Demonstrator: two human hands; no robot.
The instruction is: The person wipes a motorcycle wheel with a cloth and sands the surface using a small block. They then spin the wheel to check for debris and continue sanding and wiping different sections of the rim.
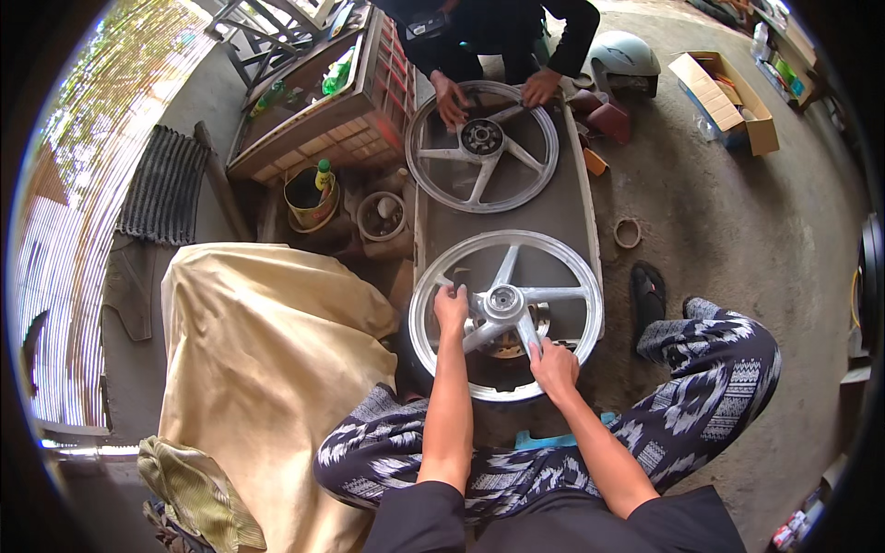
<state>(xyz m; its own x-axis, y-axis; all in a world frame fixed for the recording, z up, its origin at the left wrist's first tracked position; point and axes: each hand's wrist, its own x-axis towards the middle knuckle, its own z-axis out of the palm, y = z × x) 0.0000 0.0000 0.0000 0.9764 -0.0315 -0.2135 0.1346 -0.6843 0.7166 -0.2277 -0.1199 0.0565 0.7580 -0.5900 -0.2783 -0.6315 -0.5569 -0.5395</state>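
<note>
A silver alloy motorcycle wheel (505,300) lies flat in front of me, at the near end of a low grey bench (577,198). My left hand (451,311) is closed around its left spoke. On the lower right spoke, close to the rim, my right hand (555,368) has its fingers curled. Whether either hand also holds a small piece of something is hidden. Under the wheel, a dark tyre and a gold-coloured round part show through the gaps. A second silver wheel (481,138) lies farther along the bench, with a co-worker's two hands on it.
Tan cloth (267,341) drapes over something bulky at my left. Beyond it stand a bucket (312,198), a round pot (382,217) and a wooden crate (318,143). At right are a small ring (627,232), a helmet (625,61) and an open cardboard box (725,101).
</note>
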